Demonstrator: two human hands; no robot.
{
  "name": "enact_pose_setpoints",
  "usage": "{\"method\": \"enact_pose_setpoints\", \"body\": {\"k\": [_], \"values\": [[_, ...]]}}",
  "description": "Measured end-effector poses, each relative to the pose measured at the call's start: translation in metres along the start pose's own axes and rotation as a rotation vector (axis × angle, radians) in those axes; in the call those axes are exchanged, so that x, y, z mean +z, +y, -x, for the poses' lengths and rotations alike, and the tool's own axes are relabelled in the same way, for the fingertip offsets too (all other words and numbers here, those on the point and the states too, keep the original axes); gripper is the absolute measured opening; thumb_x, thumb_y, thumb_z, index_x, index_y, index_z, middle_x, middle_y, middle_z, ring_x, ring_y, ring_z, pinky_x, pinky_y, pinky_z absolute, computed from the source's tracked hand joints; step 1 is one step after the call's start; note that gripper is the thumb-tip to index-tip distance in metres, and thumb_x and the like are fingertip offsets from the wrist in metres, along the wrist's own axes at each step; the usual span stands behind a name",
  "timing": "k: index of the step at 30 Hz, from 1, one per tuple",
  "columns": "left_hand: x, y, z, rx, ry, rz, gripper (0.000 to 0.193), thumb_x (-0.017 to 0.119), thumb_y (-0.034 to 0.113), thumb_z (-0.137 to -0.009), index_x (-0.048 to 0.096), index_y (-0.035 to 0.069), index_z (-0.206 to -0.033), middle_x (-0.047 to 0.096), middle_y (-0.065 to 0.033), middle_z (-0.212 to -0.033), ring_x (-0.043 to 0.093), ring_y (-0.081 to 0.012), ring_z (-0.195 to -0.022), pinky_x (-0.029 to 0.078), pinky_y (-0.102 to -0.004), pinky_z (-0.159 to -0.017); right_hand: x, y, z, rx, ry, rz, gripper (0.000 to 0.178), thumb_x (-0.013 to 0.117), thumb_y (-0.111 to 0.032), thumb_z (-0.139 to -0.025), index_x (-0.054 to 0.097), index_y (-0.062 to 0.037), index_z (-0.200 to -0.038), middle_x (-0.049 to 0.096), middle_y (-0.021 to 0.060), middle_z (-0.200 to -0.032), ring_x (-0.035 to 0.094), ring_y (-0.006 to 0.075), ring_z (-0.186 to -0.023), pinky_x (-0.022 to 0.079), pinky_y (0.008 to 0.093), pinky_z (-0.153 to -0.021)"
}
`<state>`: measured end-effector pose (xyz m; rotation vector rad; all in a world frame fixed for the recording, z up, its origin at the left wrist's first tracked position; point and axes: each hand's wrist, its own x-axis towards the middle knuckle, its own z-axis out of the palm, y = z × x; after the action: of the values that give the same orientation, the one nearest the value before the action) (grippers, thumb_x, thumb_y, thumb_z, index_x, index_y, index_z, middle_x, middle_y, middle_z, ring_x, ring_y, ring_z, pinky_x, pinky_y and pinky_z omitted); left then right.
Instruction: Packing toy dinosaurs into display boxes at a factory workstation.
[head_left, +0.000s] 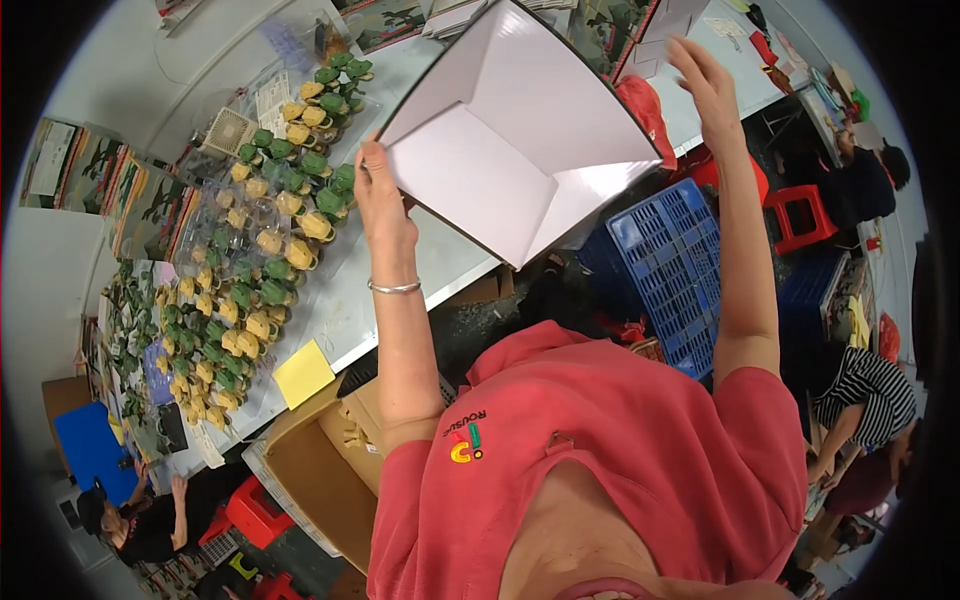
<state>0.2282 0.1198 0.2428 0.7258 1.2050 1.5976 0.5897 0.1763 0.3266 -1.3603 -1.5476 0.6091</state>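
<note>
An open cardboard box [480, 155], white inside with dark edges, is tilted so that its inside faces me. My left hand [385, 200], with a silver bangle on the wrist, grips the box's left edge with the thumb at the rim. Raised past the box's right side is my right hand [706, 90], its fingers stretched out and apart from the box. It is nearest to a printed carton [655, 55] at the back of the table. Rows of small green and yellow toy figures [270, 240] stand on the table to the left of the box.
The pale table [335, 315] carries a yellow paper [303, 374] near its front edge. Below it is a brown carton [318, 465]. Blue plastic crates [665, 270] stand at right, near a red stool [800, 218]. Other people work at both sides.
</note>
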Motion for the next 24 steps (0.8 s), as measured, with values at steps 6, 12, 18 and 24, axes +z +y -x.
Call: {"method": "enact_pose_setpoints", "body": {"k": [6, 12, 18, 24], "values": [[-0.005, -0.006, -0.011, -0.018, -0.137, 0.092, 0.067, 0.048, 0.059, -0.081, 0.038, 0.010, -0.127, 0.053, -0.0078, -0.110, 0.055, -0.0175, -0.095, 0.049, -0.0291, -0.075, 0.064, 0.095, 0.054, 0.763, -0.218, -1.177, 0.076, 0.034, -0.066, -0.082, 0.037, -0.0088, -0.132, 0.052, 0.0085, -0.122, 0.050, 0.0248, -0.111, 0.035, 0.0391, -0.096], [-0.021, -0.045, -0.038, -0.038, -0.464, 0.482, 0.071, 0.049, 0.057, -0.078, 0.033, 0.013, -0.132, 0.040, -0.0050, -0.130, 0.039, -0.0203, -0.119, 0.032, -0.0383, -0.100, 0.059, 0.020, 0.027, 0.437, 0.064, -1.051, 0.065, 0.053, -0.050, -0.083, 0.044, -0.0020, -0.126, 0.051, 0.0090, -0.123, 0.049, 0.0187, -0.111, 0.039, 0.0273, -0.093], [-0.038, -0.097, -0.092, -0.145, -0.343, 0.342, 0.068, 0.052, 0.047, -0.085, 0.017, 0.024, -0.139, 0.018, -0.0060, -0.143, 0.023, -0.0292, -0.129, 0.019, -0.0628, -0.098, 0.056, -0.036, 0.013, -0.028, 0.027, -0.719, 0.050, 0.061, -0.017, -0.082, 0.043, 0.0036, -0.124, 0.054, 0.0127, -0.115, 0.054, 0.0202, -0.105, 0.043, 0.0326, -0.090], [-0.033, -0.113, -0.051, -0.438, 0.005, 0.418, 0.083, 0.038, 0.070, -0.078, 0.007, 0.027, -0.141, 0.001, -0.0120, -0.147, 0.000, -0.0411, -0.133, 0.008, -0.0630, -0.100, 0.124, 0.084, 0.102, 0.198, -0.188, -0.263, 0.031, 0.060, -0.010, -0.082, 0.053, 0.0018, -0.110, 0.059, 0.0059, -0.100, 0.055, 0.0120, -0.093, 0.044, 0.0255, -0.080]]}}
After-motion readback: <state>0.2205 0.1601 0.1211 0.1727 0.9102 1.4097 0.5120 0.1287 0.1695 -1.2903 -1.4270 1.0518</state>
